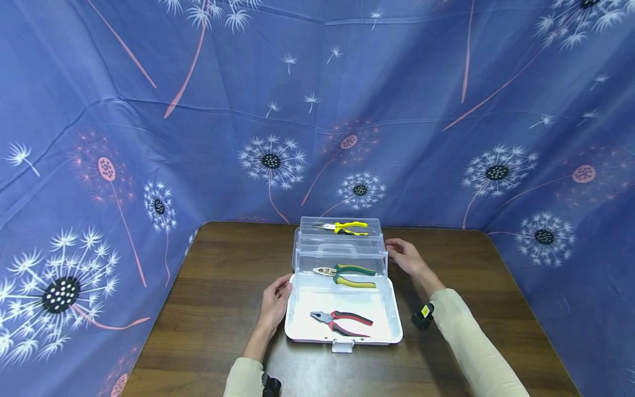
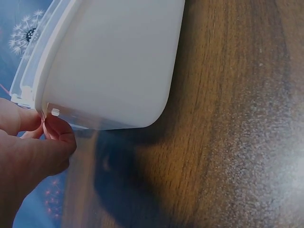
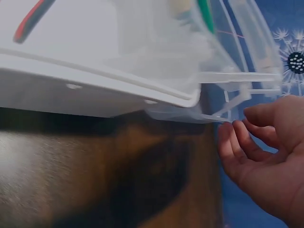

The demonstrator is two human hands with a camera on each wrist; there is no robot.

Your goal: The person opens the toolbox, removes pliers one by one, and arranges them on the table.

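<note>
An opened white toolbox point(image 1: 342, 335) with raised clear trays point(image 1: 342, 259) stands in the middle of the table. Red-and-black pliers point(image 1: 344, 321) lie in its white base. Green-and-yellow pliers point(image 1: 352, 274) rest in the lower clear tray, and yellow-and-black long-nose pliers point(image 1: 347, 227) in the top one. My left hand point(image 2: 33, 142) pinches the edge of the clear lid point(image 2: 71, 118) at the box's back left corner, thumb against fingers. On the opposite side my right hand point(image 3: 266, 152) has its loosely bent fingertips at the clear lid's edge point(image 3: 175, 114), with the thumb apart above.
The brown wooden table point(image 1: 223, 264) reaches back to a blue cloth point(image 1: 317, 138) printed with dandelions, which hangs at the back and sides. A white latch point(image 1: 342, 347) juts from the toolbox's front. Both wrists wear dark devices point(image 1: 423, 316).
</note>
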